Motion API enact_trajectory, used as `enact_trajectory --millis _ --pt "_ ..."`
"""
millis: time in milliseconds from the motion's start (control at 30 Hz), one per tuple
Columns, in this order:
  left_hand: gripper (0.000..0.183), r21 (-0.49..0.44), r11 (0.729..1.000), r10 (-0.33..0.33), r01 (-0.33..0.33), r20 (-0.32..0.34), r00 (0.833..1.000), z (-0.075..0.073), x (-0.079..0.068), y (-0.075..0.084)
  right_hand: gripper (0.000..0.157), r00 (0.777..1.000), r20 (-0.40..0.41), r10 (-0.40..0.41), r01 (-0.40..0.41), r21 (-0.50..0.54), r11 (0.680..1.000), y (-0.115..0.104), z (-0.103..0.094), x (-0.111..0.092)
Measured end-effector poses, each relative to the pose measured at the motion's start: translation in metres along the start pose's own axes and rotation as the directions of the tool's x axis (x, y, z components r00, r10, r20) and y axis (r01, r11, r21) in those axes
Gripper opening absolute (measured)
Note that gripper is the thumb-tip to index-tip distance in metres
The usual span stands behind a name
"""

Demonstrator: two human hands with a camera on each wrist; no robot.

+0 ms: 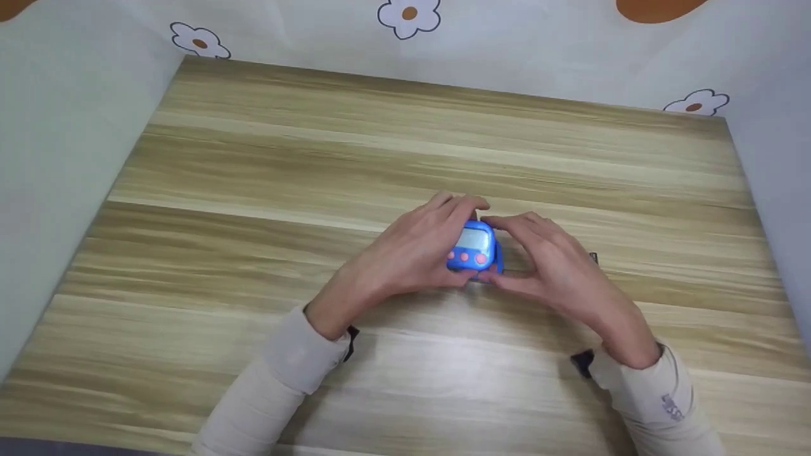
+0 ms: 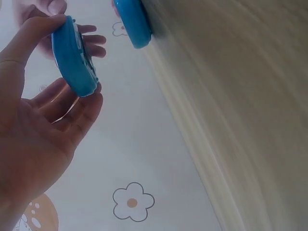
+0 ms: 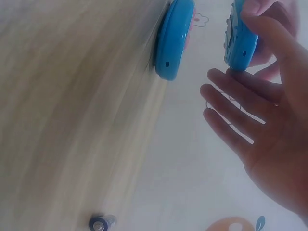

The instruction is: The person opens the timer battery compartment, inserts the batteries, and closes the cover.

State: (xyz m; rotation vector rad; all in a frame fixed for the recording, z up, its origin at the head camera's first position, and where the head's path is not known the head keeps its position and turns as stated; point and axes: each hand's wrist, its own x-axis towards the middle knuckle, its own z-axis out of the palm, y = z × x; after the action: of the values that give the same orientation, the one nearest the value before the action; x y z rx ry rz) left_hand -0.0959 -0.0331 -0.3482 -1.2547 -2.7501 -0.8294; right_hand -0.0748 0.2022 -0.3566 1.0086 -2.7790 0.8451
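A blue digital timer (image 1: pixel 474 239) with a grey screen and pink buttons is held above the table, its screen facing up. My left hand (image 1: pixel 418 244) grips it from the left, thumb on the near edge and fingers on the far edge. From the right, my right hand (image 1: pixel 557 259) pinches the same timer between thumb and forefinger; its other fingers (image 3: pixel 231 115) stay extended. Directly below, a second blue timer (image 3: pixel 174 41) lies on the table, mostly hidden in the head view. A gap separates the two timers in both wrist views.
A small cylinder that looks like a battery (image 3: pixel 99 224) lies on the wooden table (image 1: pixel 285 158), right of the timers. In the head view the right hand partly hides it. White walls with a flower print (image 1: pixel 409 14) border the table.
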Motion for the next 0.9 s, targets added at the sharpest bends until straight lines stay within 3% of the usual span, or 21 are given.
enact_trajectory --millis 300,667,900 --pt "0.076 -0.083 0.997 -0.004 0.006 0.018 1.000 -0.002 -0.001 0.002 0.066 0.999 0.004 0.033 -0.033 -0.017 0.999 0.002 -0.008 -0.001" --pt "0.068 -0.134 0.991 -0.010 0.003 -0.054 0.998 0.000 0.002 0.002 0.065 0.999 -0.051 0.018 -0.019 -0.009 1.000 0.002 -0.020 -0.003" --pt "0.067 -0.208 0.978 -0.020 -0.013 -0.158 0.987 0.002 0.003 0.002 0.069 0.991 -0.134 -0.007 0.015 0.058 0.998 -0.005 -0.023 -0.001"
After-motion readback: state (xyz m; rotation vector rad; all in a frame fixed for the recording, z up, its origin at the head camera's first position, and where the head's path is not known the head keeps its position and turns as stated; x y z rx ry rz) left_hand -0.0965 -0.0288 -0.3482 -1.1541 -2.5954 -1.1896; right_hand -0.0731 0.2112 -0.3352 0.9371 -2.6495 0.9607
